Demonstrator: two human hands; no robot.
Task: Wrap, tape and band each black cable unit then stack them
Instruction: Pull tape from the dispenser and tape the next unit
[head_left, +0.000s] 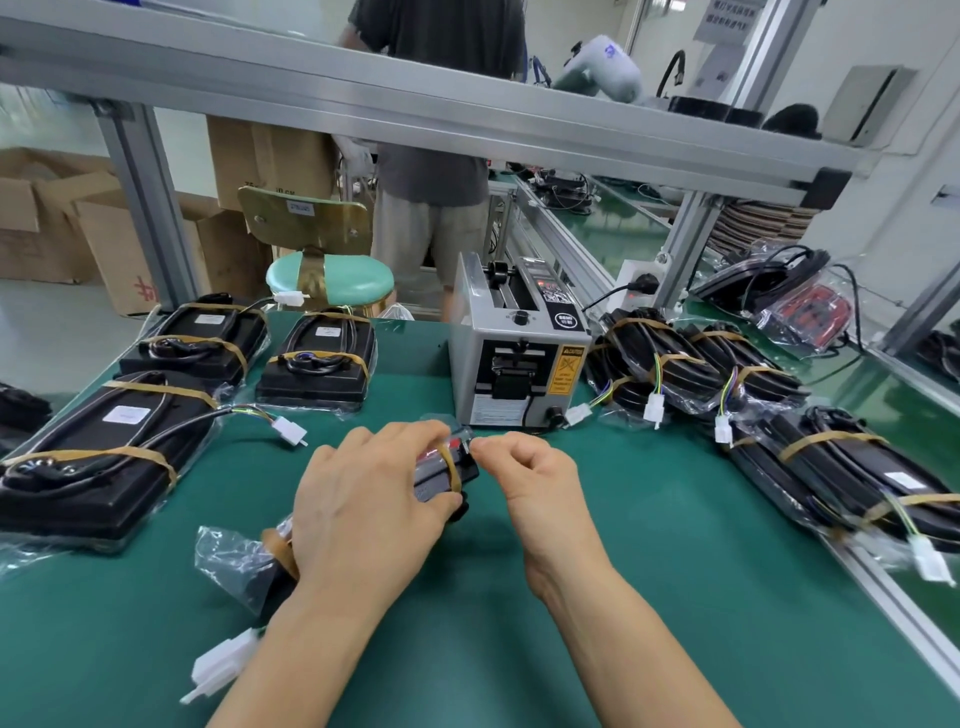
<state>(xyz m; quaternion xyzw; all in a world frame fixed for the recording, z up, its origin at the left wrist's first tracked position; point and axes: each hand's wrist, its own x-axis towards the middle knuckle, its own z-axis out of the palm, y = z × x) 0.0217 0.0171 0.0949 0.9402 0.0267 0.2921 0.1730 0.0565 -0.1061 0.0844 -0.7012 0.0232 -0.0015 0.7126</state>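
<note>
A black cable unit (441, 480) in a clear plastic bag lies on the green mat in front of me, mostly under my left hand (363, 509), whose fingers curl over its top. A tan rubber band (451, 467) circles its far end and another band shows near my wrist. My right hand (535, 475) pinches something small at the unit's far end; what it is I cannot make out. The unit's white connector (221, 662) lies by my left forearm.
A grey tape dispenser (511, 345) stands just beyond my hands. Banded units (104, 457) lie at the left, and more (691, 364) pile at the right by the aluminium rail. A stool, cartons and a standing person are behind the bench.
</note>
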